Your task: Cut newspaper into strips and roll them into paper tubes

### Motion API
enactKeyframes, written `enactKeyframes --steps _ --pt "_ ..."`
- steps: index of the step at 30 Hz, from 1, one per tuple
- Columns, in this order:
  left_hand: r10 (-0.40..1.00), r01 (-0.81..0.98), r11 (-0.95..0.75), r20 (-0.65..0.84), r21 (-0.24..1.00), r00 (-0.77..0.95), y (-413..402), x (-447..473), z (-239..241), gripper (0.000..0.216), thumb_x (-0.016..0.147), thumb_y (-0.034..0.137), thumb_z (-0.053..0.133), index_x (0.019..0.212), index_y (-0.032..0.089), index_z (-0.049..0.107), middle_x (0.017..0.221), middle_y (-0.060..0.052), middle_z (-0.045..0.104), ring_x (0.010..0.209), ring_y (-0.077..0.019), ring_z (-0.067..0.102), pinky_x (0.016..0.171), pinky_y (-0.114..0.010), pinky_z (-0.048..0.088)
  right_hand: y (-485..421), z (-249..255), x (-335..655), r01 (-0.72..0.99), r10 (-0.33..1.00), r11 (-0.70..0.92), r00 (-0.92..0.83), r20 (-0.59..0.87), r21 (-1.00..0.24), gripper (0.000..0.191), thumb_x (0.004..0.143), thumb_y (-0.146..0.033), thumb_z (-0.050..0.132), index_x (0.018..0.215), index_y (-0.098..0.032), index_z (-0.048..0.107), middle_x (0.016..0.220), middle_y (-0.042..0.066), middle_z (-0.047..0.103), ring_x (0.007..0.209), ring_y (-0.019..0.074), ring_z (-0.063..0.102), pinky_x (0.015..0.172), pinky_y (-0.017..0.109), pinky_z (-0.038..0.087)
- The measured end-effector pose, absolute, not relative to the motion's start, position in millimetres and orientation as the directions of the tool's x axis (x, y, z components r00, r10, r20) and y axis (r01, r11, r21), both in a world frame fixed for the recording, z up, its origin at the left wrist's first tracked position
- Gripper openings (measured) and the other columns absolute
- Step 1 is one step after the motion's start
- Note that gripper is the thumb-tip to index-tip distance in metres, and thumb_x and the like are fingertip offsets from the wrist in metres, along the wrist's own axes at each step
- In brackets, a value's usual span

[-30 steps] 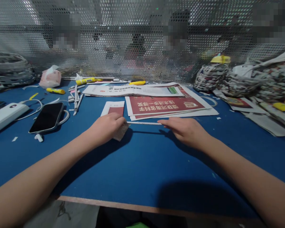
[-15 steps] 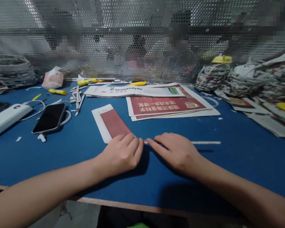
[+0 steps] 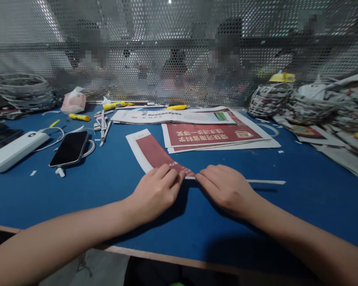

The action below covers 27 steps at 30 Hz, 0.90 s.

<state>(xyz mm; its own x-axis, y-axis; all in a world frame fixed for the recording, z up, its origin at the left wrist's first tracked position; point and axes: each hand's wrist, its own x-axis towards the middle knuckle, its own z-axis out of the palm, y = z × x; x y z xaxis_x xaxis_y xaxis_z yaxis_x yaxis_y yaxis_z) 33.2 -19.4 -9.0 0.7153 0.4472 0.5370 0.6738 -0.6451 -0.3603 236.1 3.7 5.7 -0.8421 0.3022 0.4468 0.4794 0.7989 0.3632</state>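
Observation:
A red and white strip of newspaper slants across the blue table, its far end flat and its near end rolled into a thin white tube. My left hand is closed, fingers pressed on the paper where the flat strip meets the roll. Just to the right, my right hand pinches the rolled part, its fingers together. The tube sticks out to the right past that hand. Both palms hide part of the roll.
Folded newspapers lie behind the hands. At left are a phone, a white power bank, a glue stick and paper rolls. Woven paper baskets stand at right, before a perforated metal screen.
More of the strip's red printed part shows between my hands. My right hand's fingers have closed onto the roll. The whole view has shifted slightly.

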Motion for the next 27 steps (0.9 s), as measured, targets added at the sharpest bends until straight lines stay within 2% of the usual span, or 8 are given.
enactKeyframes --steps 5,11,15,18,20,22,25,27 --pt "0.545 0.665 -0.700 0.408 -0.261 0.733 -18 32 -16 0.031 0.091 0.013 0.034 0.079 0.010 0.062 0.063 -0.005 0.051 0.061 -0.0176 0.051 0.048 -0.028 0.043 7 1 237 0.404 0.290 0.846 -0.897 0.334 0.348 0.026 0.084 -0.007 0.036 0.070 -0.014 0.057 0.064 0.004 0.052 0.059 0.0150 0.038 0.059 0.029 0.027" --pt "0.609 0.659 -0.744 0.294 -0.111 0.737 -13 32 -23 0.035 0.094 0.018 0.029 0.083 0.009 0.062 0.066 -0.005 0.051 0.062 -0.0170 0.053 0.054 -0.030 0.046 8 -2 238 0.464 0.436 0.881 -0.873 0.217 0.095 0.024 0.085 -0.011 0.036 0.071 -0.015 0.055 0.065 0.002 0.052 0.058 0.0132 0.039 0.062 0.028 0.029" --pt "0.585 0.634 -0.756 0.267 -0.161 0.766 -18 33 -20 0.027 0.090 0.013 0.036 0.084 0.008 0.062 0.068 -0.007 0.055 0.063 -0.0191 0.056 0.053 -0.032 0.048 9 2 239 0.524 0.523 0.851 -0.839 0.151 -0.039 0.019 0.084 -0.015 0.044 0.069 -0.016 0.056 0.067 0.001 0.053 0.061 0.0127 0.044 0.062 0.027 0.031" --pt "0.551 0.602 -0.763 0.251 -0.235 0.796 -26 33 -19 0.021 0.082 0.005 0.044 0.093 0.006 0.061 0.070 -0.009 0.061 0.062 -0.0215 0.058 0.047 -0.032 0.049 9 1 239 0.554 0.557 0.830 -0.814 0.164 -0.064 0.019 0.081 -0.015 0.049 0.066 -0.016 0.059 0.071 0.003 0.056 0.067 0.0130 0.049 0.063 0.027 0.032" --pt "0.540 0.599 -0.748 0.260 -0.288 0.800 -32 34 -21 0.027 0.078 0.002 0.043 0.098 0.003 0.061 0.072 -0.012 0.064 0.059 -0.0216 0.060 0.044 -0.031 0.049 7 -1 239 0.566 0.559 0.824 -0.809 0.180 -0.019 0.018 0.081 -0.013 0.049 0.068 -0.017 0.062 0.071 0.003 0.057 0.067 0.0131 0.050 0.063 0.027 0.033" --pt "0.533 0.604 -0.718 0.285 -0.346 0.797 -38 35 -25 0.032 0.076 0.000 0.041 0.102 0.001 0.060 0.081 -0.018 0.067 0.064 -0.0223 0.063 0.046 -0.031 0.051 1 -3 237 0.552 0.527 0.828 -0.827 0.198 0.103 0.019 0.079 -0.008 0.049 0.072 -0.017 0.064 0.068 0.003 0.058 0.064 0.0137 0.051 0.063 0.027 0.035" --pt "0.555 0.639 -0.665 0.316 -0.387 0.769 -48 39 -34 0.035 0.073 0.003 0.044 0.105 0.000 0.060 0.100 -0.022 0.064 0.084 -0.0268 0.065 0.059 -0.031 0.055 -10 -6 232 0.504 0.451 0.796 -0.863 0.227 0.334 0.023 0.074 -0.001 0.046 0.075 -0.014 0.065 0.061 0.003 0.058 0.058 0.0147 0.051 0.073 0.033 0.039" --pt "0.604 0.687 -0.636 0.327 -0.350 0.726 -54 42 -37 0.036 0.076 0.012 0.046 0.107 -0.001 0.060 0.106 -0.024 0.061 0.095 -0.0299 0.062 0.067 -0.033 0.055 -18 -10 228 0.501 0.438 0.752 -0.866 0.244 0.429 0.026 0.072 0.000 0.044 0.076 -0.013 0.066 0.058 0.004 0.059 0.055 0.0147 0.052 0.083 0.038 0.039"
